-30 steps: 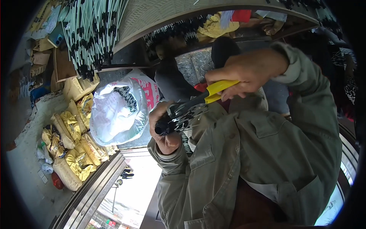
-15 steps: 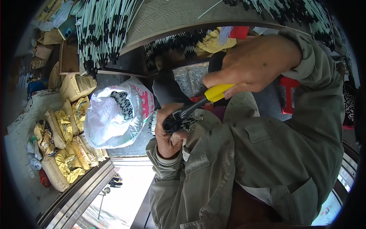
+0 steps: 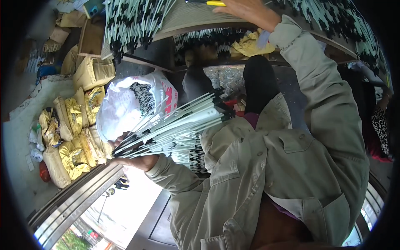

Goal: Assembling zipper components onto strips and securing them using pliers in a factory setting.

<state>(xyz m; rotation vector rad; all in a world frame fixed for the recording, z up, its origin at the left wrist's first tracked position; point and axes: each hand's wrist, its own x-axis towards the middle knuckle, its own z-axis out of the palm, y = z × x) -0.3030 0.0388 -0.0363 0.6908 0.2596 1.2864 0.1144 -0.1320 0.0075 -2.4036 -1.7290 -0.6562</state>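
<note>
My left hand (image 3: 139,161) is closed round the lower end of a fanned bundle of thin pale rods with black ends (image 3: 179,121). The bundle slants up and right across my lap, its far tips over my knees. My right arm is stretched out to the worktable (image 3: 183,17) at the top edge, where my right hand (image 3: 246,9) has its fingers at the yellow handle of a dark-headed hand tool (image 3: 216,3). The picture's edge cuts off part of that hand and tool. More pale rods (image 3: 187,148) show beneath the held bundle.
Similar rods are piled on the worktable at left (image 3: 133,25) and right (image 3: 333,29). A white plastic sack (image 3: 112,112) holding black-ended pieces stands left of my legs. Gold and brown wrapped packages (image 3: 75,146) lie farther left, below a cardboard box (image 3: 95,74).
My right hand has carried the yellow-handled tool from the bundle up to the worktable. My left hand has moved left and down, and the rods now lie lengthwise in view.
</note>
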